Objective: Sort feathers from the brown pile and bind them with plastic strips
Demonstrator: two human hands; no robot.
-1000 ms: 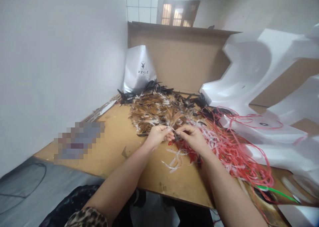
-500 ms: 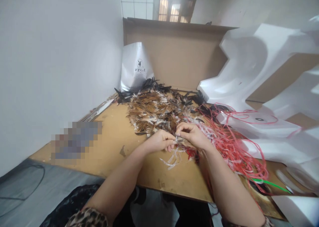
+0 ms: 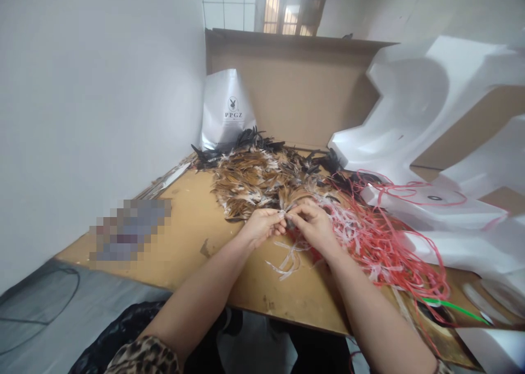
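Observation:
Over the wooden table, my left hand (image 3: 263,227) is closed in a pinch, its fingertips meeting those of my right hand (image 3: 312,223), which is closed too. Between them is the pale end of a brown feather (image 3: 292,200), partly hidden by the fingers; whether it is one feather or a small bunch is unclear. Just beyond lies a heap of brown and white feathers (image 3: 246,180). Thin white strips (image 3: 283,266) lie on the table below my hands. Beside my right forearm spreads a tangle of red and pink strips (image 3: 385,248).
A silver-white bag (image 3: 223,111) stands behind black feathers (image 3: 256,139). Cardboard (image 3: 295,89) walls the back. White foam pieces (image 3: 410,100) crowd the right, near a green strip (image 3: 455,305). A blurred-out patch (image 3: 133,229) covers something on the table's left.
My hands have risen slightly and come together at the fingertips. The right hand has turned, and brown feathers now show fanned just beyond the fingers. The view has shifted a little.

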